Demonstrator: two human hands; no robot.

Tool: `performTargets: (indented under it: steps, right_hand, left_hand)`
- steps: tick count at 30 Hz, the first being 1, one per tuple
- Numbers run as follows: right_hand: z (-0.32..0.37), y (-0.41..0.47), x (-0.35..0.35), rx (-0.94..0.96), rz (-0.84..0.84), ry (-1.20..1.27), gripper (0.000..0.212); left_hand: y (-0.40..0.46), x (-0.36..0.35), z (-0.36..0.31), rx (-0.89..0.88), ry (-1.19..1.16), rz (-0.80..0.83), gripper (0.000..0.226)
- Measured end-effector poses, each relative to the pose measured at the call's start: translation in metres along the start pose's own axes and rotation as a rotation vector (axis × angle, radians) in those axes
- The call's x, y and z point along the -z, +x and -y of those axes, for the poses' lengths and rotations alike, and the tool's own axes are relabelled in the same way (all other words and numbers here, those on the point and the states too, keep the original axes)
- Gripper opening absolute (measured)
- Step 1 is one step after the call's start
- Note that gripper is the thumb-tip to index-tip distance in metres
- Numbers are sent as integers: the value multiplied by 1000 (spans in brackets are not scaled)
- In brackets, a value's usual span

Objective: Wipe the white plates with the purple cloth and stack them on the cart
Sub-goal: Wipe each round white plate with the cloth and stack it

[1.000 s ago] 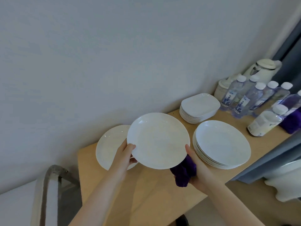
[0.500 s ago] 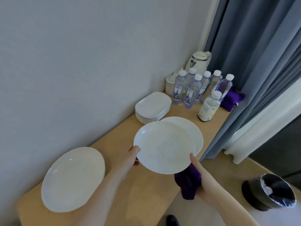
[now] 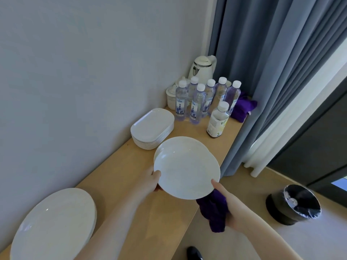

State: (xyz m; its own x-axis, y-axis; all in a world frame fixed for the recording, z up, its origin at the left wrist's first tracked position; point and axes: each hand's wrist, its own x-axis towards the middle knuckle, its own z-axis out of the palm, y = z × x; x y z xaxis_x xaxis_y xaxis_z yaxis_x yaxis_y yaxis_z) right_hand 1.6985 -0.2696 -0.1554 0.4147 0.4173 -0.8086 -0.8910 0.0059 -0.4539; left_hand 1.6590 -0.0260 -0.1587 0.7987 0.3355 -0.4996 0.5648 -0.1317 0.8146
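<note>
I hold a round white plate [image 3: 185,168] above the wooden counter [image 3: 131,184] with both hands. My left hand [image 3: 153,180] grips its left rim, thumb on top. My right hand [image 3: 228,203] holds its lower right rim with the thumb on top, and a bunched purple cloth [image 3: 214,211] hangs from that palm under the plate. A stack of round white plates [image 3: 211,153] lies right under the held plate, mostly hidden. Another stack of round plates [image 3: 54,224] sits at the lower left.
A stack of rounded rectangular white plates [image 3: 152,128] sits by the wall. Several water bottles [image 3: 199,102], a white kettle [image 3: 202,69], a lidded jar [image 3: 171,97] and a second purple cloth [image 3: 243,107] fill the counter's far end. Grey curtains [image 3: 272,62] hang to the right; a black bin [image 3: 296,203] stands on the floor.
My view has swung right and the plate has moved from beside the left stack to above the right stack. Both hands keep the same hold on the plate and cloth.
</note>
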Motion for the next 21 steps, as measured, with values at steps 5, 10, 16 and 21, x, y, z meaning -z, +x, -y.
performTargets:
  steps: [5,10,16,21]
  right_hand:
    - [9,9,8,15,-3,-162,46]
    - [14,17,10,38,-13,-247,43]
    - [19,26,9,103,17,-325,38]
    - [24,31,9,121,-19,-436,33]
  left_hand:
    - [8,-3,1,-5,-21,-24,25]
    - [11,-3,0,-5,-28,-37,33]
    - [16,-1,-1,35,-57,-89,35]
    - [18,-2,3,43,-83,-106,34]
